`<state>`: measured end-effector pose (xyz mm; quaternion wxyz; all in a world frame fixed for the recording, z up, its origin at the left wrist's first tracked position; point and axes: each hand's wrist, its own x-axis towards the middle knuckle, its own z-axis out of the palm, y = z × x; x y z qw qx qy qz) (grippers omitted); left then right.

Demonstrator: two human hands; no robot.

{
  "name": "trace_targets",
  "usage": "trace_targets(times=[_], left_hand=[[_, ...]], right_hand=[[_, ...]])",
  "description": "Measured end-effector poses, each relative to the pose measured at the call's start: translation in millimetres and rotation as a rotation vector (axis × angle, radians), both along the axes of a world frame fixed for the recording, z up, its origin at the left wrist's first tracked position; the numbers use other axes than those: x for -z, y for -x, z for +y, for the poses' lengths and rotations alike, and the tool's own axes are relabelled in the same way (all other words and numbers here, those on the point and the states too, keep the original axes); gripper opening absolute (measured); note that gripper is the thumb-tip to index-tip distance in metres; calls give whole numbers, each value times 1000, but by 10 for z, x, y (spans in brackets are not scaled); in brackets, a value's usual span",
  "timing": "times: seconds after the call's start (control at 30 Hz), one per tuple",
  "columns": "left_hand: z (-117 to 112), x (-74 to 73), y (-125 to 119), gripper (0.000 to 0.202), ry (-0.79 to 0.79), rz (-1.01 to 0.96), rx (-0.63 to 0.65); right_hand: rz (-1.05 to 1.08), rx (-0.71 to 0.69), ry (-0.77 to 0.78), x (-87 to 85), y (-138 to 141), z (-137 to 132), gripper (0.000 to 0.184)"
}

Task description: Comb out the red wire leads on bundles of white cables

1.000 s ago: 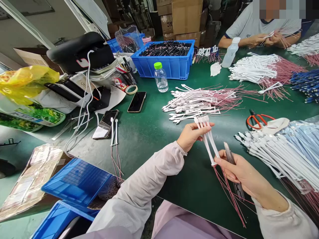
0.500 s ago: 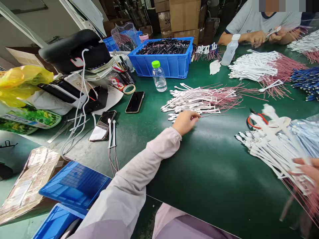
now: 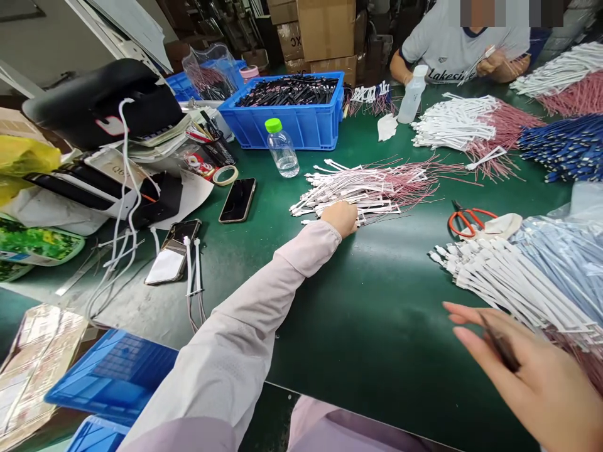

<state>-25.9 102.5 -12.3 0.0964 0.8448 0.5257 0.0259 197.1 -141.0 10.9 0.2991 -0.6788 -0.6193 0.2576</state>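
green table (image 3: 377,339) before us, white cable pile (image 3: 348,185) upon it! our right hand (image 3: 532,373) has shed its earlier cables, thumb and forefinger spread; our left hand (image 3: 340,216) is at the pile's near edge, fingers hidden, pinch we can't tell; blurred dark tool (image 3: 502,345) held in our right.

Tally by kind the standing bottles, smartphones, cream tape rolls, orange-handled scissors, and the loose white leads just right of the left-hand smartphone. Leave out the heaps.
Standing bottles: 2
Smartphones: 2
Cream tape rolls: 1
Orange-handled scissors: 1
Loose white leads: 2
Total: 8
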Motion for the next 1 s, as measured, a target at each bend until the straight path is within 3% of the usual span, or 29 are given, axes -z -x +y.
trace_targets(times=[0.1, 0.2, 0.27, 0.33, 0.43, 0.5, 0.67, 1.0], left_hand=[[-136, -165, 77, 17, -60, -104, -13], [-343, -379, 145, 8, 57, -556, -12], [-522, -468, 148, 16, 351, -871, 42], [-715, -456, 103, 28, 719, -1072, 109], [-968, -264, -26, 35, 1173, -1250, 95], [-1076, -100, -106, 36, 1324, -1315, 52], [-1131, 106, -183, 38, 1245, -1385, -93], [-1178, 93, -233, 37, 1178, -1446, -194]], right_hand=[[-32, -157, 59, -54, 175, 166, 27], [45, -142, 109, -60, 318, 372, 29], [170, -112, 131, -40, 361, 483, 33], [366, -86, 152, 1, 381, 557, 42], [694, -58, 200, 89, 406, 615, 42], [873, -34, 223, 146, 424, 639, 30], [1035, 89, 214, 205, 435, 692, 28], [950, 105, 203, 280, 376, 691, 28]])
